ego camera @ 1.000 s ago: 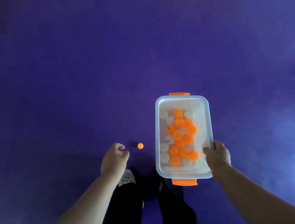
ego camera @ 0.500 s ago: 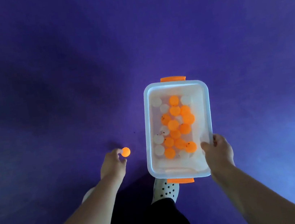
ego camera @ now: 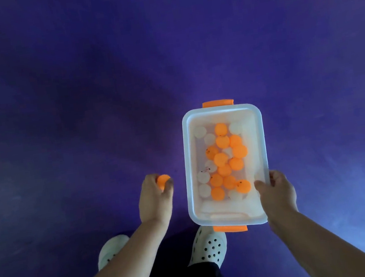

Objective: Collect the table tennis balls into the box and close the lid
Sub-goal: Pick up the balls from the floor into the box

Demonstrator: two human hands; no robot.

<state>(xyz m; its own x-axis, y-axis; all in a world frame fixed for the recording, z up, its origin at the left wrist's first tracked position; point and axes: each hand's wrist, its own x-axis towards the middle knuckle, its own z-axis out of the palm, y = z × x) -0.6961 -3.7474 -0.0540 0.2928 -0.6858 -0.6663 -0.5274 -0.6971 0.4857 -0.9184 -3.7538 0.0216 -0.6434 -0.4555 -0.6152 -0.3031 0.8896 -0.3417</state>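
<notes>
A clear plastic box [ego camera: 261, 141] with orange clips at its far and near ends is held in the air over the purple floor, lid off. Inside lie several orange and white table tennis balls [ego camera: 224, 156]. My right hand [ego camera: 275, 192] grips the box's right rim near the front corner, thumb inside the wall. My left hand [ego camera: 154, 201] is just left of the box, fingers closed on one orange ball [ego camera: 162, 180] at the fingertips. No lid is in view.
A purple floor [ego camera: 100, 91] fills the view. My two feet in white perforated clogs [ego camera: 209, 245] stand under the box's near end, and dark trouser legs show at the bottom middle.
My left hand reached the loose orange ball on the floor, picked it up and rose towards the box. The box has come a little closer and higher in the view.
</notes>
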